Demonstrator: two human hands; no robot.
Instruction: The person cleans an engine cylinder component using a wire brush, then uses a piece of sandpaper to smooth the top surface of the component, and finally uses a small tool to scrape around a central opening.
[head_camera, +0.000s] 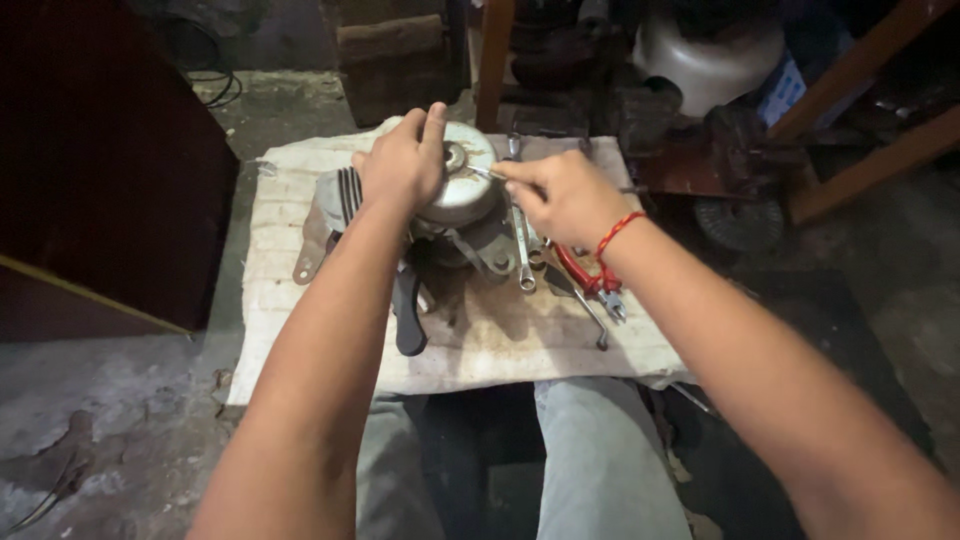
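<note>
A small grey metal engine (462, 205) with cooling fins and a round silver cover lies on a dirty white cloth (300, 300). My left hand (402, 165) presses down on the round cover, fingers curled over its top. My right hand (562, 195), with a red thread at the wrist, pinches a thin metal tool (487, 173) whose tip points at the centre of the cover. A black lever (408, 318) sticks out from the engine toward me.
Wrenches (523, 250), red-handled pliers (580, 272) and other small tools lie on the cloth right of the engine. A dark cabinet (100, 170) stands at the left. Wooden beams (860, 110), a white pot (710, 60) and metal parts crowd the back right. My knees (590, 450) are below the cloth.
</note>
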